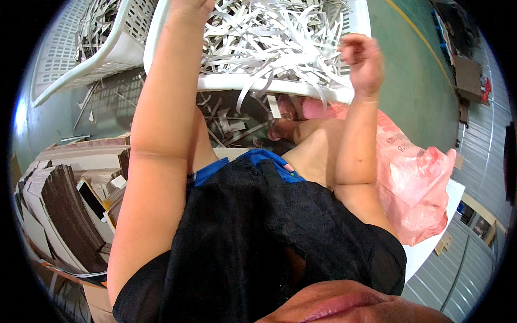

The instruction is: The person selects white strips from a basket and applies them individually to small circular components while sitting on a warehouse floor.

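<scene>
At the near edge, a black top (231, 242) is seen at six o'clock, with blue cloth (212, 172) bunched just above it; at nine o'clock, bundles of grey-brown card (46, 204) are stacked, a phone (91, 199) being tilted among them; at three o'clock, a crumpled pink sack (417, 188) is placed beside the right forearm (358, 145); ahead, loose scraps (229, 126) are scattered on the green floor (404, 97); at twelve o'clock, pale paper strips (269, 37) are heaped in a white basket (221, 82), some ends being draped over its near rim; the right hand (363, 64) is raised at one o'clock by the basket's right side, its fingers curled and blurred, so that whether a strip is pinched cannot be told; the left hand (199, 4) is cut off by the upper edge at eleven o'clock, and its grip cannot be told either; strips are probably best handled in small, loose bunches, with tangles shaken apart rather than tugged, overhanging ends tucked inward and fingertips kept off sharp paper edges; farther off, at ten o'clock, darker strips (97, 27) are held in a second basket (121, 56); at two o'clock, a yellow line (410, 21) is marked.
</scene>
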### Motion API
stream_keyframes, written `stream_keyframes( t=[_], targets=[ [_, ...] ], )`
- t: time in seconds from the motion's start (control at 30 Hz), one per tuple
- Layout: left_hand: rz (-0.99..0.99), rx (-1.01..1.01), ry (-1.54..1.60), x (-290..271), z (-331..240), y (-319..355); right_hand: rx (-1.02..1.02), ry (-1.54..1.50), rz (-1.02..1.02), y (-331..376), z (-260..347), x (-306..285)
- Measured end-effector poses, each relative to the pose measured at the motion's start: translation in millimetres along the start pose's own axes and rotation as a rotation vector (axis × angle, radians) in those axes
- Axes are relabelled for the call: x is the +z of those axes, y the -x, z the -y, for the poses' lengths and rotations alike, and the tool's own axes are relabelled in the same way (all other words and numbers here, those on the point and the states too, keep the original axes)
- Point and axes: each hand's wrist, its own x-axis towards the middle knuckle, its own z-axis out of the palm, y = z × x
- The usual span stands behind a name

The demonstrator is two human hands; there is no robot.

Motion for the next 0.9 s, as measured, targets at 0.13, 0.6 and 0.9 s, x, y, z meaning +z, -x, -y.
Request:
stream_keyframes(
  t=[0.13,0.6,0.9],
  targets=[
    [-0.043,-0.040,0.001,6,-6,8,0.021,-0.015,-0.862,-4,-6,-48],
    [0.723,-0.674,-0.087,44,38,73,-0.571,0.676,0.076,-8,-1,69],
    [0.682,-0.516,-0.040,47,32,76,-0.506,0.571,-0.055,-11,-7,77]
  ],
)
